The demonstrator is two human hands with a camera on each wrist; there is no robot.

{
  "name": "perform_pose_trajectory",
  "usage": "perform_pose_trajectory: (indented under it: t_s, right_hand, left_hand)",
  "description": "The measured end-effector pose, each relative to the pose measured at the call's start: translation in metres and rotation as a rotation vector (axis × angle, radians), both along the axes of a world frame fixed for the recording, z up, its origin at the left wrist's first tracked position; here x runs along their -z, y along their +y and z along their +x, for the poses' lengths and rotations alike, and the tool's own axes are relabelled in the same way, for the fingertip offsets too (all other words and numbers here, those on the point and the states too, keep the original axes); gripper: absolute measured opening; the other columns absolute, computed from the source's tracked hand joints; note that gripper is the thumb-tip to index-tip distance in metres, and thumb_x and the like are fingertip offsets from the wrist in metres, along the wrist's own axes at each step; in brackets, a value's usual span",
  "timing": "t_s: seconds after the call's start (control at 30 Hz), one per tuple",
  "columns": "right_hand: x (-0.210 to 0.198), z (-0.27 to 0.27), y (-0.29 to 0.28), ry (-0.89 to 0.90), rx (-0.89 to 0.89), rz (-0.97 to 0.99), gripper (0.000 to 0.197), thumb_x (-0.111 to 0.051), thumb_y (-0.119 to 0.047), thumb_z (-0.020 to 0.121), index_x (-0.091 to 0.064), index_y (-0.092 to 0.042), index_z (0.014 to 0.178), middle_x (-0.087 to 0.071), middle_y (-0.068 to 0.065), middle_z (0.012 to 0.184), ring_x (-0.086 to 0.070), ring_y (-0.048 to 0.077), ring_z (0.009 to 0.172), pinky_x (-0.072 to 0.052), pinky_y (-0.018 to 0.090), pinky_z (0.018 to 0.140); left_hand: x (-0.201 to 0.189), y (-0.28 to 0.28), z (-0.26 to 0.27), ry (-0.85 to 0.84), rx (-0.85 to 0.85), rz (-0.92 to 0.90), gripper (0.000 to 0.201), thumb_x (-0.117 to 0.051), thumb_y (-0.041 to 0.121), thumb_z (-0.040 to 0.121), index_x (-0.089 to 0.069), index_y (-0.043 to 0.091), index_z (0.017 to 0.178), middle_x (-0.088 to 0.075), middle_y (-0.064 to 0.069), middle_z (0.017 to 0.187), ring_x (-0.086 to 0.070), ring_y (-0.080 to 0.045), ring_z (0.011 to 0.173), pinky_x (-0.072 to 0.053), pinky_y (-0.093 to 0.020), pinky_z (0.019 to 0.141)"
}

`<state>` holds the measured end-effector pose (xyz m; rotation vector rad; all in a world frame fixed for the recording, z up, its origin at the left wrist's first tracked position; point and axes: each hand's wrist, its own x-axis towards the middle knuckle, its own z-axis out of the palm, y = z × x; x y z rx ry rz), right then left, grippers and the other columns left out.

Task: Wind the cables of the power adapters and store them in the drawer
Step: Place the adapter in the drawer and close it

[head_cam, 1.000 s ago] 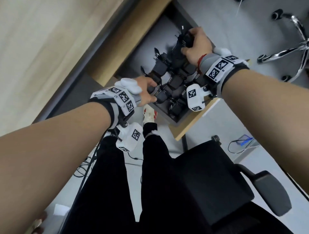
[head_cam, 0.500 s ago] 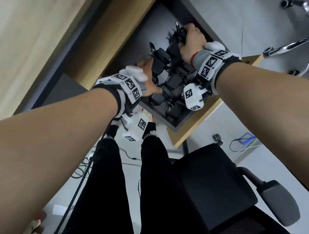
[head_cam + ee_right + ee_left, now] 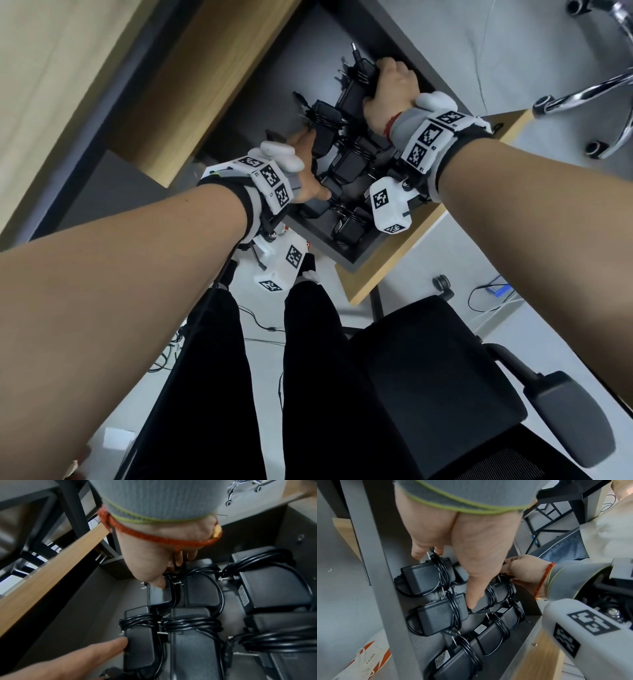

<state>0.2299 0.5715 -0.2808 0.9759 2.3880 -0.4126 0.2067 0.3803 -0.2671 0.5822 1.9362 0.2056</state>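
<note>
The grey drawer [image 3: 270, 85] stands pulled out and holds several black power adapters with wound cables. My right hand [image 3: 380, 85] grips one wound adapter [image 3: 358, 80] at the drawer's far end. In the right wrist view its thumb [image 3: 158, 583] lies on that adapter's body [image 3: 159, 596], with the fingers curled behind. My left hand [image 3: 315, 164] reaches in from the left. Its straight thumb [image 3: 473, 600] presses on a middle adapter [image 3: 485, 600], and its fingers [image 3: 418, 553] touch the plug end of another adapter [image 3: 423, 577].
The drawer's wooden front [image 3: 407, 250] is nearest me, and the wooden desk top [image 3: 68, 68] is at upper left. A black office chair [image 3: 428, 359] stands to my right, beside my legs. A chrome chair base [image 3: 596, 92] and loose floor cables [image 3: 260, 329] lie around.
My left hand has reached further into the drawer among the adapters. The right hand keeps its grip on the adapter at the far end. My head has moved closer.
</note>
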Motion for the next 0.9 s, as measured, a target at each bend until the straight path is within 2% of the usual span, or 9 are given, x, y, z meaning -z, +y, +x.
perform_pose_trajectory:
  t_s: [0.17, 0.27, 0.37, 0.47, 0.6, 0.67, 0.73, 0.8, 0.9]
  right_hand:
    - [-0.016, 0.003, -0.006, 0.096, 0.031, -0.036, 0.059, -0.058, -0.018, 0.089, -0.035, -0.014, 0.143, -0.038, 0.011, 0.145, -0.04, 0.029, 0.131, -0.034, 0.034, 0.111]
    - [-0.033, 0.002, -0.012, 0.156, 0.081, -0.074, 0.053, -0.058, -0.016, 0.088, -0.042, -0.015, 0.138, -0.042, 0.011, 0.141, -0.043, 0.029, 0.129, -0.036, 0.032, 0.108]
    - [-0.055, 0.0, -0.021, 0.191, 0.115, -0.128, 0.038, -0.057, -0.014, 0.088, -0.055, -0.015, 0.126, -0.052, 0.009, 0.134, -0.05, 0.026, 0.123, -0.038, 0.027, 0.101]
    - [-0.093, -0.005, -0.037, 0.228, 0.191, -0.227, 0.024, -0.055, -0.015, 0.089, -0.066, -0.02, 0.11, -0.066, -0.001, 0.12, -0.059, 0.019, 0.113, -0.04, 0.017, 0.087]
    - [-0.14, -0.015, -0.063, 0.25, 0.275, -0.306, 0.013, -0.055, -0.021, 0.084, -0.066, -0.027, 0.08, -0.072, -0.004, 0.095, -0.067, 0.022, 0.096, -0.051, 0.025, 0.085]
    - [-0.187, -0.03, -0.085, 0.312, 0.288, -0.35, 0.015, -0.057, -0.018, 0.08, -0.067, -0.028, 0.075, -0.074, -0.002, 0.089, -0.07, 0.025, 0.087, -0.057, 0.037, 0.085]
    - [-0.213, -0.038, -0.099, 0.354, 0.304, -0.411, 0.017, -0.056, -0.016, 0.08, -0.07, -0.026, 0.079, -0.073, 0.001, 0.082, -0.071, 0.026, 0.075, -0.06, 0.042, 0.077]
    - [-0.236, -0.045, -0.114, 0.375, 0.253, -0.434, 0.018, -0.056, -0.016, 0.082, -0.073, -0.022, 0.084, -0.074, 0.002, 0.084, -0.069, 0.026, 0.072, -0.059, 0.042, 0.078]
    - [-0.291, -0.073, -0.148, 0.452, 0.146, -0.464, 0.019, -0.059, -0.02, 0.085, -0.075, -0.015, 0.095, -0.074, 0.004, 0.1, -0.066, 0.027, 0.095, -0.053, 0.035, 0.089]
  left_hand:
    - [-0.007, -0.001, 0.004, 0.042, -0.018, 0.002, 0.116, -0.082, 0.045, 0.07, -0.008, 0.018, 0.156, -0.008, -0.005, 0.164, -0.012, -0.026, 0.15, -0.019, -0.046, 0.12]
    - [-0.023, -0.001, 0.001, 0.074, -0.061, 0.026, 0.106, -0.081, 0.043, 0.072, -0.02, 0.015, 0.154, -0.026, -0.008, 0.158, -0.029, -0.027, 0.144, -0.029, -0.043, 0.116]
    - [-0.043, 0.0, -0.001, 0.071, -0.174, 0.048, 0.079, -0.076, 0.039, 0.078, -0.039, 0.016, 0.144, -0.053, -0.008, 0.138, -0.054, -0.026, 0.122, -0.044, -0.04, 0.103]
    - [-0.081, -0.007, -0.006, -0.03, -0.362, 0.101, 0.044, -0.068, 0.029, 0.089, -0.054, 0.015, 0.128, -0.066, -0.004, 0.115, -0.064, -0.023, 0.099, -0.052, -0.034, 0.086]
    - [-0.124, -0.015, -0.017, -0.075, -0.514, 0.162, 0.017, -0.055, 0.016, 0.095, -0.065, 0.009, 0.106, -0.067, -0.005, 0.089, -0.058, -0.017, 0.068, -0.044, -0.022, 0.054]
    - [-0.167, -0.034, -0.03, -0.099, -0.629, 0.225, 0.014, -0.052, 0.011, 0.097, -0.064, 0.008, 0.09, -0.063, -0.005, 0.073, -0.054, -0.016, 0.054, -0.042, -0.019, 0.045]
    - [-0.194, -0.047, -0.036, -0.093, -0.692, 0.275, 0.018, -0.057, 0.013, 0.096, -0.06, 0.013, 0.079, -0.059, -0.003, 0.062, -0.049, -0.011, 0.041, -0.039, -0.017, 0.038]
    - [-0.22, -0.065, -0.042, -0.024, -0.707, 0.3, 0.023, -0.058, 0.021, 0.097, -0.058, 0.016, 0.074, -0.058, 0.0, 0.057, -0.043, -0.005, 0.032, -0.037, -0.016, 0.037]
    - [-0.272, -0.107, -0.066, 0.095, -0.803, 0.363, 0.032, -0.058, 0.034, 0.096, -0.057, 0.02, 0.067, -0.056, 0.003, 0.054, -0.047, -0.01, 0.039, -0.042, -0.021, 0.046]
